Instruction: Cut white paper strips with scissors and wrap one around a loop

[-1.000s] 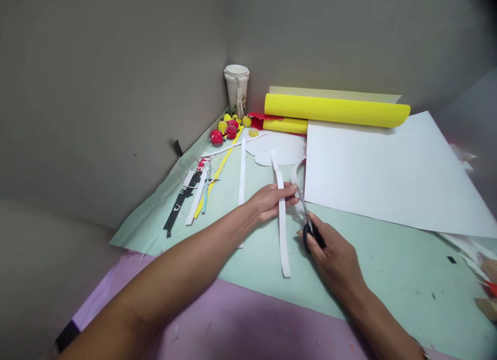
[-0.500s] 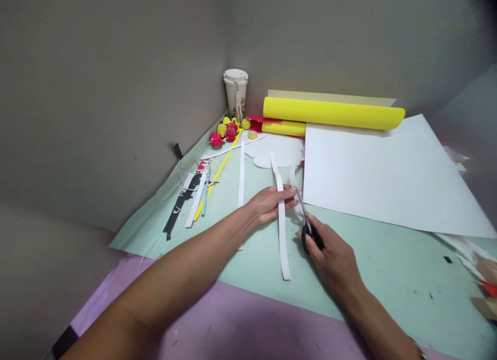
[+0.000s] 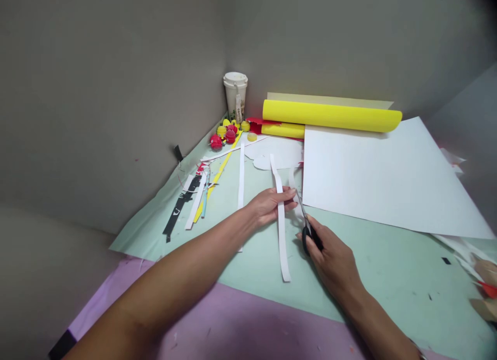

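Observation:
My left hand [image 3: 274, 205] is closed on a long white paper strip [image 3: 284, 246], which hangs across the fingers and runs towards me. My right hand [image 3: 330, 251] grips a pair of scissors [image 3: 307, 233] by the black handles. The scissors' blades point away from me, with their tips close to the left fingertips. Just beyond the blades is another thin white paper piece [image 3: 292, 178]; whether the blades touch it I cannot tell. Another white strip [image 3: 241, 174] lies to the left, partly hidden under my left forearm.
A large white sheet [image 3: 373, 179] lies at right, with a yellow paper roll [image 3: 330, 115] behind it. A lidded cup [image 3: 235, 96] stands in the corner near red and yellow paper balls [image 3: 230, 136]. Black scraps [image 3: 178, 210] and a yellow strip [image 3: 223, 171] lie at left.
The view has tilted very slightly. Both hands, the strip and the scissors keep almost the same positions.

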`<action>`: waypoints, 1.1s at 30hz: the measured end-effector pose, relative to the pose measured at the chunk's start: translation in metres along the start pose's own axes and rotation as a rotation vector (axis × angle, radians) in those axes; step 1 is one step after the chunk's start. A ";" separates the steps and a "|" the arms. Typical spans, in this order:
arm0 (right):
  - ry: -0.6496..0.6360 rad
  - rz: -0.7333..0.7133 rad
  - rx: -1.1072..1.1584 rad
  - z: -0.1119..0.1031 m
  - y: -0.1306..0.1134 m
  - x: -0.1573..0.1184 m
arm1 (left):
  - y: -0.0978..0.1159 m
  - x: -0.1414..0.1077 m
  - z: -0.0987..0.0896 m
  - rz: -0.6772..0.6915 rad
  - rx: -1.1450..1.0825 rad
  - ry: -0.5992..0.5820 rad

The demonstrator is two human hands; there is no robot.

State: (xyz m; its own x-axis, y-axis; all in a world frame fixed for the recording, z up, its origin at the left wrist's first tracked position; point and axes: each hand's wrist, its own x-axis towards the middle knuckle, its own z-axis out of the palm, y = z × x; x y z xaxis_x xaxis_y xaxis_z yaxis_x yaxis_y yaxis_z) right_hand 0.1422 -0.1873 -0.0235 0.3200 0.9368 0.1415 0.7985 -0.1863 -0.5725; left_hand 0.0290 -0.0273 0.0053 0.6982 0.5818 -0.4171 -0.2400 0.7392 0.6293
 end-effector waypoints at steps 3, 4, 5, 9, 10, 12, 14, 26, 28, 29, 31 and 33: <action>0.014 -0.013 0.003 0.000 0.001 0.000 | 0.000 0.000 -0.001 0.002 0.006 -0.002; 0.023 -0.012 0.001 0.000 0.001 0.000 | -0.001 0.001 -0.001 0.003 0.008 -0.006; 0.031 -0.009 0.001 0.001 0.001 0.000 | -0.002 0.001 -0.002 0.006 0.012 -0.011; 0.059 0.023 0.056 0.000 0.000 0.001 | -0.005 0.004 -0.007 0.017 0.024 -0.017; 0.070 0.048 0.081 -0.001 -0.001 0.002 | -0.006 0.004 -0.008 0.021 0.029 -0.021; 0.090 0.118 0.119 -0.003 -0.003 0.003 | -0.006 0.005 -0.008 0.034 0.040 -0.042; 0.096 0.188 0.134 -0.005 -0.005 0.004 | -0.005 0.005 -0.008 0.047 0.046 -0.065; 0.078 0.284 0.426 -0.005 0.001 0.007 | -0.009 0.002 -0.007 0.264 0.346 -0.080; 0.073 0.292 0.444 -0.005 0.001 0.008 | -0.010 0.003 -0.008 0.266 0.362 -0.082; 0.069 0.296 0.450 -0.005 0.001 0.008 | -0.010 0.003 -0.008 0.262 0.371 -0.076; 0.057 0.306 0.457 -0.006 -0.001 0.009 | -0.009 0.003 -0.007 0.250 0.387 -0.055; 0.050 0.314 0.459 -0.007 -0.002 0.009 | -0.008 0.002 -0.005 0.233 0.380 -0.028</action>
State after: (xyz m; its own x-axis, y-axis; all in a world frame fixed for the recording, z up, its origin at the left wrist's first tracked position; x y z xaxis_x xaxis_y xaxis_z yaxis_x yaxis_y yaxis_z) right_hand 0.1467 -0.1806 -0.0151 0.5397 0.8396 -0.0610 0.3603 -0.2959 -0.8846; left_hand 0.0289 -0.0302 -0.0041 0.6743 0.7046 -0.2211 -0.1316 0.4092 0.9029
